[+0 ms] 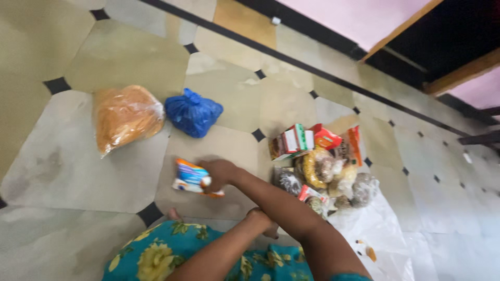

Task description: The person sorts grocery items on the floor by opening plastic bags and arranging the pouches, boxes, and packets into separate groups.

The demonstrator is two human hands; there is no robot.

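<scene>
Your right hand point(221, 174) is on the packet point(191, 177), a small flat pouch in blue, white and orange that lies on the floor point(73, 171) just in front of your knee. Your fingers curl over its right end and pinch it there. Keep that hold firm but soft, so the pouch does not crumple or slip, and lift it flat. It looks shiny and thin, and a bit blurry here, so you cannot make out more. Your left hand point(260, 218) rests low by your lap, against your other arm; it seems to hold nothing, but you cannot tell if its fingers are spread or closed. To the right of the packet sits a pile of groceries point(320, 169), boxes and little clear bags, partly on a white bag point(377, 229). Farther out on the floor, well apart from your hand, lie an orange bag point(125, 117) and a tied blue bag point(192, 112), side by side.
</scene>
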